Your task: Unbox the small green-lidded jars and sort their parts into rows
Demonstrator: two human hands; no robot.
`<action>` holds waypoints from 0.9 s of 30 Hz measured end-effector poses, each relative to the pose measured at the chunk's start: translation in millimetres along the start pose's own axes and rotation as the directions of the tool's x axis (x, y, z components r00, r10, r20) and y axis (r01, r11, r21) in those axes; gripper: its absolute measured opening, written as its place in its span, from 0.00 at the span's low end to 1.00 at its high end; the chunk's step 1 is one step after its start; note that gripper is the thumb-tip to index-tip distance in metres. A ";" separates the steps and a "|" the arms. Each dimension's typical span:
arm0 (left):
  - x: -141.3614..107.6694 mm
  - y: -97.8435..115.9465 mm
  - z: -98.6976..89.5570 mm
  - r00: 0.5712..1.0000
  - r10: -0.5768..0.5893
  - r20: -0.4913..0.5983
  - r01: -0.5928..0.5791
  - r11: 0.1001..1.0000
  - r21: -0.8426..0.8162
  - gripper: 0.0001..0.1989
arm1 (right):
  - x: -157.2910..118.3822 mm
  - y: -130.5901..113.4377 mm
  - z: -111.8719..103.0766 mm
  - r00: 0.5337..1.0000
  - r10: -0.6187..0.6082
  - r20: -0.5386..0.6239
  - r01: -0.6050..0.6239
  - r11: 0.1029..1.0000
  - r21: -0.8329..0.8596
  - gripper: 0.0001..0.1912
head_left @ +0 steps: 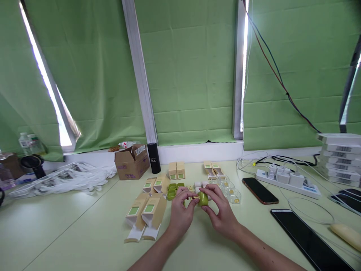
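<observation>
Inspection finding: 2 hands at a small green container, neighbouring items close on both sides

The left hand [182, 211] has its thumb and index finger pinched on a small pale piece [195, 197] at the side of the green container [203, 198]. The right hand [222, 215] pinches that container between thumb and fingertips, raised in front of the grouped items. Whether the 2 pieces are joined cannot be told. In my judgement, the right hand should steady the container with light, opposed pressure, while the left moves the pale piece in small, straight motions; a hard squeeze could slip on the rounded side.

Just beyond the left hand sit green cups [171, 194]; beyond the right, clear containers [234, 196]. Clearance there is judged tight, so a low sideways sweep could knock either group. Open cartons [152, 210] lie left of the left hand, their flaps reaching towards the person and liable to catch a sleeve or wrist.

On the right, a phone [261, 191], a power strip [287, 182] and a large dark-screened device [307, 237] bound the working area, with loose cables about them. The tabletop [70, 233] offers its widest passage left of the cartons, and another between the forearms. Its far side meets the sill; its near edge is out of view.
</observation>
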State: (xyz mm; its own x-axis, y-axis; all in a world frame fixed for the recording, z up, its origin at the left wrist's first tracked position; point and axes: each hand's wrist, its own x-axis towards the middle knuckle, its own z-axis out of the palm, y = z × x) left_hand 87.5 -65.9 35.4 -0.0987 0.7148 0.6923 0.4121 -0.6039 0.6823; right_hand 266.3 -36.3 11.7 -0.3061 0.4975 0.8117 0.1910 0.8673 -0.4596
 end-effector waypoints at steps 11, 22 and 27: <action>1.3 -6.0 -0.5 0.983 0.180 0.034 -0.181 0.983 0.023 0.06 | -2.2 4.7 -1.4 0.999 0.017 0.038 -0.020 0.998 0.061 0.26; 3.5 -3.1 -9.1 0.978 0.178 0.112 -0.190 0.975 0.117 0.06 | 1.1 6.1 -3.2 0.997 0.055 0.057 -0.059 0.996 0.064 0.27; 4.2 -2.7 -10.8 0.991 0.021 0.129 -0.028 0.998 0.055 0.18 | 4.6 4.1 -5.8 0.997 -0.023 0.075 0.026 0.999 -0.044 0.30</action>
State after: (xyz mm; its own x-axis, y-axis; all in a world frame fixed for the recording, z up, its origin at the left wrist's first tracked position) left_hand 76.2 -65.0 38.9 0.0272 0.7417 0.6701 0.4640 -0.6032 0.6488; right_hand 271.1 -30.5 15.6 -0.3789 0.4775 0.7927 0.2240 0.8784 -0.4221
